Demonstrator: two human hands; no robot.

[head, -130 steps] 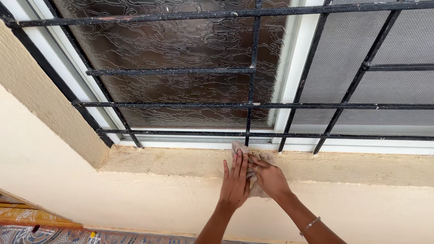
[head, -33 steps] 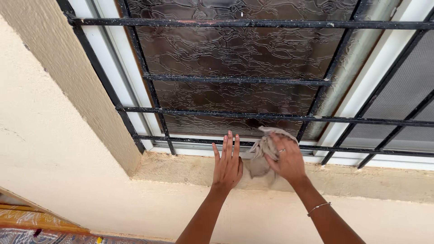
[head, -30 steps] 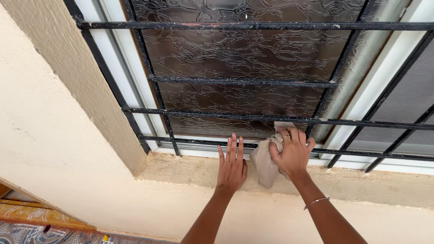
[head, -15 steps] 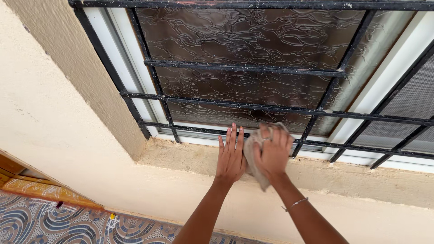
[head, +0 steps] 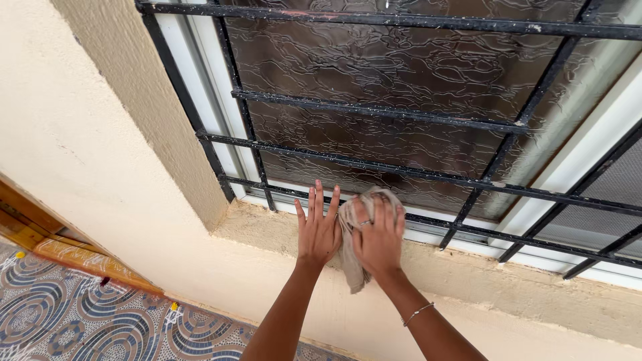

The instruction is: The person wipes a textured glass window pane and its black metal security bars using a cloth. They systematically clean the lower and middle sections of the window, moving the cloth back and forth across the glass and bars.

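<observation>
left hand [head: 318,230]: pressed flat on the window sill [head: 535,294], fingers spread and straight, grasping nothing, fingertips reaching toward the lowest bar
right hand [head: 378,239]: laid over a beige cloth [head: 350,257], fingers curled down onto it, pinning the cloth against the sill; a ring shows on one finger and a thin bracelet [head: 417,313] on the wrist
cloth: bunched under the right palm, just beside the left hand; its upper fold rises to the bottom rail of the black grille [head: 374,110] and a loose tail hangs over the sill's front edge
place: both hands sit on the left half of the sill, short of its left corner where the side reveal [head: 144,113] meets it
grille: black bars speckled with pale flecks, the specks plainly on the upper and middle bars
glass [head: 401,60]: dark patterned pane behind the bars, with a white frame [head: 214,93] at its left and a mesh panel [head: 618,180] at the right edge
progress: judged from this view, the wiping is at the sill and lowest rail only; the sill looks rough and gritty along its whole length to the right, and the bars above look speckled, so most of the cleaning seems left
below: tiled floor [head: 73,314] with round patterns at the bottom left corner, beside a wooden strip [head: 87,262]
</observation>
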